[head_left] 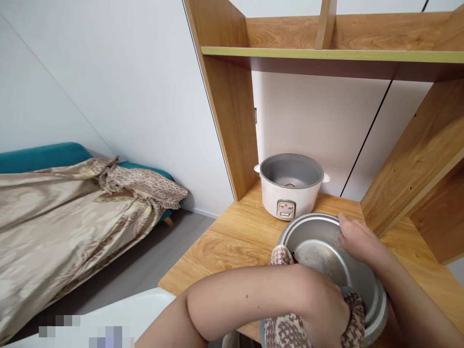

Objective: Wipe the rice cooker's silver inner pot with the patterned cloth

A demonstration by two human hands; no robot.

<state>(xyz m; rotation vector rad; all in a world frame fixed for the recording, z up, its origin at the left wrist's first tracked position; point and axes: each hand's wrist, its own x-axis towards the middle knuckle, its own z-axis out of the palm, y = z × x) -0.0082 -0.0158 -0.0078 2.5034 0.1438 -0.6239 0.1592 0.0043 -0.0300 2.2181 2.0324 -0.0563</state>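
A silver inner pot [321,253] is tilted toward me at the front of the wooden desk, its inside showing. My right hand [358,240] grips its far right rim, thumb inside the wall. My left hand [322,307] is closed on a brown-and-white patterned cloth [284,331], which lies over the near left rim and reaches into the pot. The fingertips of that hand are hidden. Just behind the pot stands a white rice cooker [270,198], lidless, with its grey inside visible and a switch on the front.
Wooden shelving [232,121] rises around the desk [217,246], with a low shelf [337,55] above the cooker. To the left, a beige cover [72,227] drapes a teal sofa [47,154]. A white surface [145,304] lies at the lower left.
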